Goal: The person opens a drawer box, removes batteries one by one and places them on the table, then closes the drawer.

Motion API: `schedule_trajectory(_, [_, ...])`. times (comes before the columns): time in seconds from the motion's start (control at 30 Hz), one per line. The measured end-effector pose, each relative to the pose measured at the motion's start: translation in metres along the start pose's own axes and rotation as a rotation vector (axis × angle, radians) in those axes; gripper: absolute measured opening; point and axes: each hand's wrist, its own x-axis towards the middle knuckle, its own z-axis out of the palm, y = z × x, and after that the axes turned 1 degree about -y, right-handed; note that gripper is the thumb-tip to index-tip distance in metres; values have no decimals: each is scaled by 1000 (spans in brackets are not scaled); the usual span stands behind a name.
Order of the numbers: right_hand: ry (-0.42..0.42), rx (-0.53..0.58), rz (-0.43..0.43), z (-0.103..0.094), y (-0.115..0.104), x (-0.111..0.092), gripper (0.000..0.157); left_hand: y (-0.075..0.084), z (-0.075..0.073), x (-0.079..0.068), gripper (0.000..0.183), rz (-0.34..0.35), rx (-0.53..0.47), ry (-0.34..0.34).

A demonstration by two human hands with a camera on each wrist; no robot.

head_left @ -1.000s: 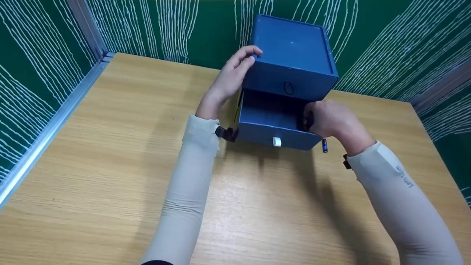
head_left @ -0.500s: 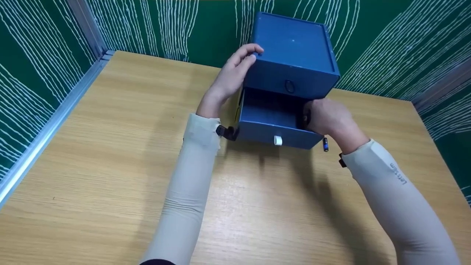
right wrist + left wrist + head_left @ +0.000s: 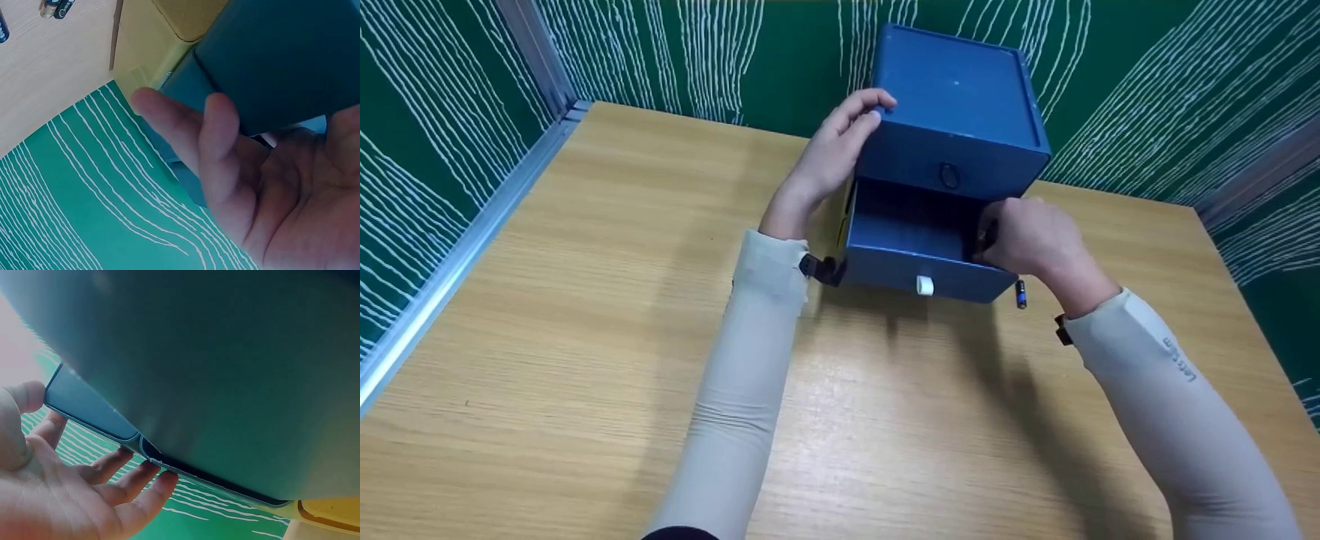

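A blue drawer cabinet (image 3: 956, 90) stands at the back of the table, its lower drawer (image 3: 885, 271) pulled out. My left hand (image 3: 826, 161) rests at the cabinet's upper left front edge. In the left wrist view its spread fingers (image 3: 149, 495) touch the rim. My right hand (image 3: 1035, 236) reaches over the drawer's right wall. In the right wrist view two fingers (image 3: 219, 146) lie outside that wall, while the thumb side is hidden inside. Something dark shows beside the right fingers, and I cannot tell whether they hold it. A blue battery (image 3: 1021, 294) lies right of the drawer.
The upper drawer (image 3: 949, 161) is closed, with a dark ring on its front. A white knob (image 3: 925, 286) sticks out from the lower drawer. Several batteries (image 3: 49, 8) show on the table in the right wrist view. A yellow casing (image 3: 152, 50) surrounds the lower drawer. Green striped walls (image 3: 787, 67) enclose the table.
The right hand has shifted only slightly at the drawer's right corner. A gold-coloured bit seen by its fingers a second ago is no longer visible. The left hand stays put.
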Motion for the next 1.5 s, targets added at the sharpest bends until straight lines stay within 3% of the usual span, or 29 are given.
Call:
schedule_trajectory(0.57, [41,92,-46,-17,5,-16,25,1,0,-2,24,-3,13,4])
schedule_trajectory(0.8, [35,145,-24,-22,11,-23,31,0,1,-2,25,6,16,7])
schedule_trajectory(1.23, [87,145,-10,-27,23,-34,42,-4,1,-3,25,22,14,2])
schedule_trajectory(1.5, [93,180,5,-29,32,-39,40,0,2,-2,25,24,17,2])
